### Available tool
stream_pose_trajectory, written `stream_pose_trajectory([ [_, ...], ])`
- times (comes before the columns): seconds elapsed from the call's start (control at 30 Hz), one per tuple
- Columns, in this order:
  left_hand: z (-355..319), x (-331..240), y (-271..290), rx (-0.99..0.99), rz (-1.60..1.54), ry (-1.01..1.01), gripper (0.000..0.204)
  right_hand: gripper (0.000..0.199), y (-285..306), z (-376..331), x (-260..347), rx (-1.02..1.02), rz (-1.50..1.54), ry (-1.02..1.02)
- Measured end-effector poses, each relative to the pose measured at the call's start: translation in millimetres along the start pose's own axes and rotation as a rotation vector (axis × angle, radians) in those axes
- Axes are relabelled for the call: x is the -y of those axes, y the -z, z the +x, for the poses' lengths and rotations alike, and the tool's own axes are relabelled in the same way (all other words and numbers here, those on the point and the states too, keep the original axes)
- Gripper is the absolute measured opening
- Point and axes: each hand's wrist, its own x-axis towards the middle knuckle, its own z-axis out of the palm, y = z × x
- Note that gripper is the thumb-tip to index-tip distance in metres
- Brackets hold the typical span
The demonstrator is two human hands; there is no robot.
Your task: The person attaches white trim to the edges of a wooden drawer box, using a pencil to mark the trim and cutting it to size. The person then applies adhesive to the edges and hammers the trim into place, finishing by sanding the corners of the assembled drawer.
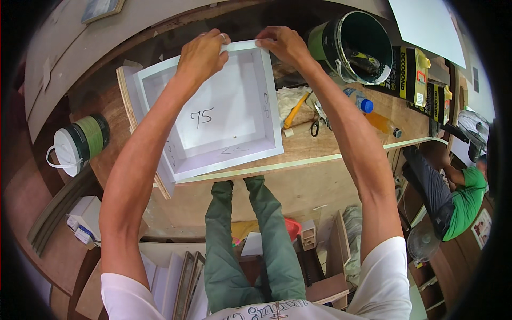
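A shallow white drawer box (229, 101) with handwritten marks inside lies open side up on the wooden workbench (330, 141). Both my arms reach over it to its far wall. My left hand (205, 56) is closed at that wall's rim, left of the middle, fingertips bent over the edge. At the far right corner my right hand (285, 45) pinches the rim between thumb and fingers. What lies under the fingers is partly hidden. A white-faced panel with a raw wood edge (128, 98) stands along the box's left side.
Right of the box lie a yellow-handled tool (297, 110), scissors (318, 120) and a blue-capped bottle (358, 100). Behind them stand a dark open bucket (362, 48) and adhesive cans (413, 77). A lidded pail (80, 144) is at left. Another person (461, 200) sits at far right.
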Motion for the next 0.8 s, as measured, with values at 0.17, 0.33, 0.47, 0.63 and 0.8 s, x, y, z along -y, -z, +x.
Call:
stream_pose_trajectory([
  [0.17,9.5,-12.6,-10.5,-0.183,0.005,-0.053,0.041,0.024,-3.3,6.7,-21.3,-0.001,0.147,-0.026],
  [0.33,22.1,-25.0,-28.3,-0.191,0.043,-0.131,0.043,0.032,-6.7,-0.7,-28.6,0.042,0.604,-0.176],
  [0.47,22.9,-26.4,-37.8,-0.126,0.045,-0.097,0.033,0.036,-12.0,-8.3,-20.4,0.044,0.726,-0.253],
  [0.63,24.9,-25.9,-43.5,-0.17,0.025,-0.118,0.025,0.033,-15.5,-11.4,-25.2,-0.042,0.794,-0.223],
  [0.8,28.3,-26.9,-45.6,-0.205,-0.02,-0.14,0.026,0.037,-11.4,-15.4,-23.7,-0.031,0.758,-0.276],
])
